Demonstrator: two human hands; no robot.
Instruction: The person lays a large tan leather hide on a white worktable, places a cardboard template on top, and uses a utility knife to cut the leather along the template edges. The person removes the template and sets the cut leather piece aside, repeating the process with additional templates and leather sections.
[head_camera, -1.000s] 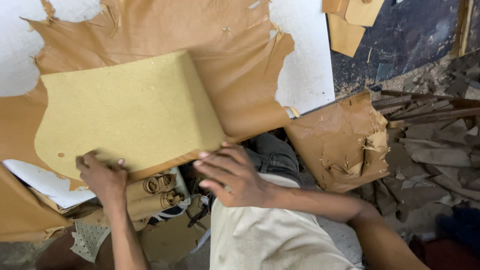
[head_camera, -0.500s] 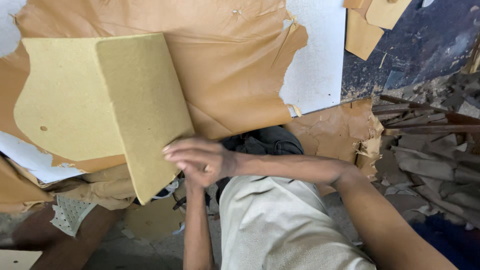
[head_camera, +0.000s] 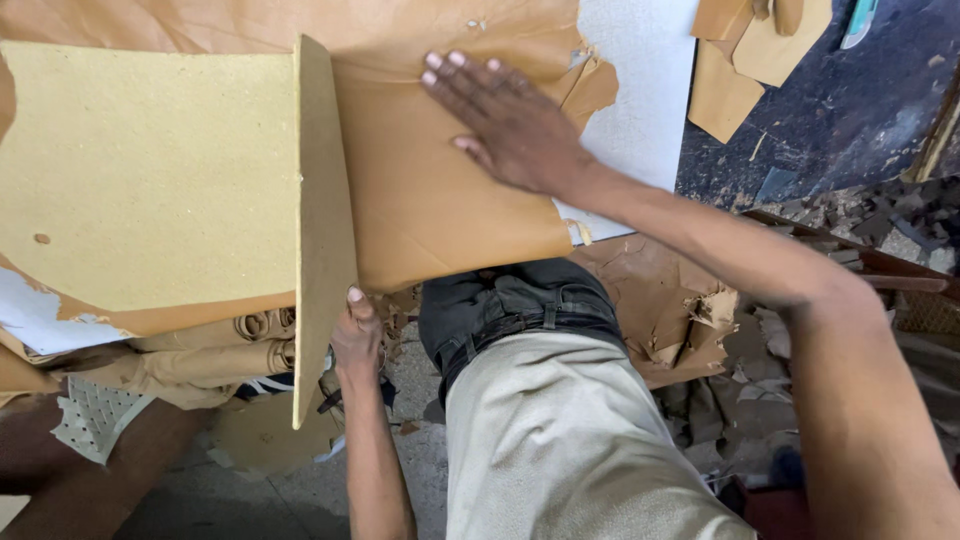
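At the far left we see a yellow, rough-faced board sheet (head_camera: 150, 180) lying flat on the brown leather hide (head_camera: 450, 220) that covers the white worktop (head_camera: 640, 110). Just beside it, our left hand (head_camera: 357, 335) pinches the lower edge of a second yellow board sheet (head_camera: 322, 240), raised on edge. Further right, our right hand (head_camera: 510, 125) presses flat on the hide, fingers together. Brown offcuts (head_camera: 740, 60) lie beyond.

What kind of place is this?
Probably a leather or shoe-making workshop: a tan hide spread on the white table, a yellow board, and offcut scraps on the floor.
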